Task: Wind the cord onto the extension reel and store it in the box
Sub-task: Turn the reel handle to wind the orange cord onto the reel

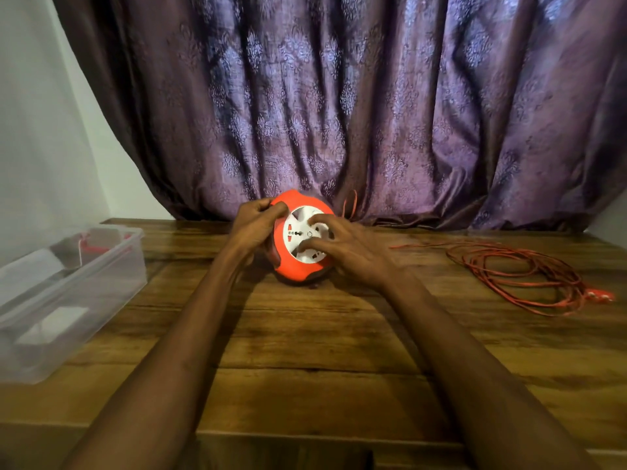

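An orange extension reel (294, 268) with a white socket face stands tilted on its edge at the middle back of the wooden table. My left hand (255, 225) grips its upper left rim. My right hand (342, 248) lies on the white face, fingers spread and pressed into its recesses. A thin orange cord (515, 273) lies in a loose pile of loops on the table to the right, its plug at the far right end. One strand rises behind the reel near the curtain. A clear plastic box (101, 283) sits open at the left edge.
The wooden table (305, 351) reaches from the curtain to the near edge. A purple patterned curtain (373, 96) hangs right behind the reel. Inside the box lie white items and something small and red. A white wall is at the left.
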Available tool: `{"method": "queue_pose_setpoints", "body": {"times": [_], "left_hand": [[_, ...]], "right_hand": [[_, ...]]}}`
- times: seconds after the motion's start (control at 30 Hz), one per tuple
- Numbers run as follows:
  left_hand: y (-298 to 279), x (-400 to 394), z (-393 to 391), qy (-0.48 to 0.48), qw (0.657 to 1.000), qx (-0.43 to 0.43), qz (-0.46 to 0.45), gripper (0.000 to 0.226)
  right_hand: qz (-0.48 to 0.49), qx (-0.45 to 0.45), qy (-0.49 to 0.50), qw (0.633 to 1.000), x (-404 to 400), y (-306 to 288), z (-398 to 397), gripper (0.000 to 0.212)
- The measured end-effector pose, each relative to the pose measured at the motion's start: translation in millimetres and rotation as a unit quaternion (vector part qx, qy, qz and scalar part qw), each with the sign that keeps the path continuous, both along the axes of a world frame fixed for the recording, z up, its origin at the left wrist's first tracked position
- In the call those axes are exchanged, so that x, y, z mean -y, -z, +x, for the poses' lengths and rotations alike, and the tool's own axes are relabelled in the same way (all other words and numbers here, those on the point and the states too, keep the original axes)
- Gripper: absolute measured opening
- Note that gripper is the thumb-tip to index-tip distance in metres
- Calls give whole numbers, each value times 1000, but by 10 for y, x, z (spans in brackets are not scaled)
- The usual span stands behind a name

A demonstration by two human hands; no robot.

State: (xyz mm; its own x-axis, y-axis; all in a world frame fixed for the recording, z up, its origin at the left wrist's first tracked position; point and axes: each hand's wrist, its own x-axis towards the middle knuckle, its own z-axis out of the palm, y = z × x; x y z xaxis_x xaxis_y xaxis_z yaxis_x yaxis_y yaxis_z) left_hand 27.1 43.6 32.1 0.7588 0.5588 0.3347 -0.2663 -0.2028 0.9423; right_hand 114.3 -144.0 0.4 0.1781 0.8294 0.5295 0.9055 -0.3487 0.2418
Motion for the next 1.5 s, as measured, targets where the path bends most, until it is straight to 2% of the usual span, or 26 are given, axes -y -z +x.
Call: {"method": "queue_pose_setpoints", "body": {"times": [0.1,0.17,0.4,0.6,0.7,0.8,1.03,1.2,1.4,1.43,1.5], "left_hand": [[-43,-8,-69,3,998,-19,64,9],[-53,-10,-94,11,997,-17,73,10],[-44,-27,-119,56,996,-30,63,16],[-19,15,-39,67,995,-17,74,10],[11,5,45,66,994,1,86,14],[60,88,76,55,993,9,106,25],[244,334,219,28,987,47,154,40],[425,507,274,-4,985,65,161,44],[566,524,303,21,987,66,143,44],[600,524,313,30,989,68,130,45],[659,532,339,36,988,75,129,47]], "right_hand": [[-34,10,-11,999,-59,-2,-54,78],[-49,30,-9,998,-80,-5,-82,81],[-60,119,18,991,-121,4,-202,56],[-15,75,100,992,-59,7,-192,52],[55,45,103,992,-44,1,-194,50],[140,-26,121,982,-40,34,-185,56],[242,-227,204,921,21,40,-107,62],[339,-366,211,841,-26,105,12,66],[379,-433,202,793,-46,135,-2,63],[393,-454,191,777,-60,135,1,63],[439,-511,158,722,-98,142,40,62]]}}
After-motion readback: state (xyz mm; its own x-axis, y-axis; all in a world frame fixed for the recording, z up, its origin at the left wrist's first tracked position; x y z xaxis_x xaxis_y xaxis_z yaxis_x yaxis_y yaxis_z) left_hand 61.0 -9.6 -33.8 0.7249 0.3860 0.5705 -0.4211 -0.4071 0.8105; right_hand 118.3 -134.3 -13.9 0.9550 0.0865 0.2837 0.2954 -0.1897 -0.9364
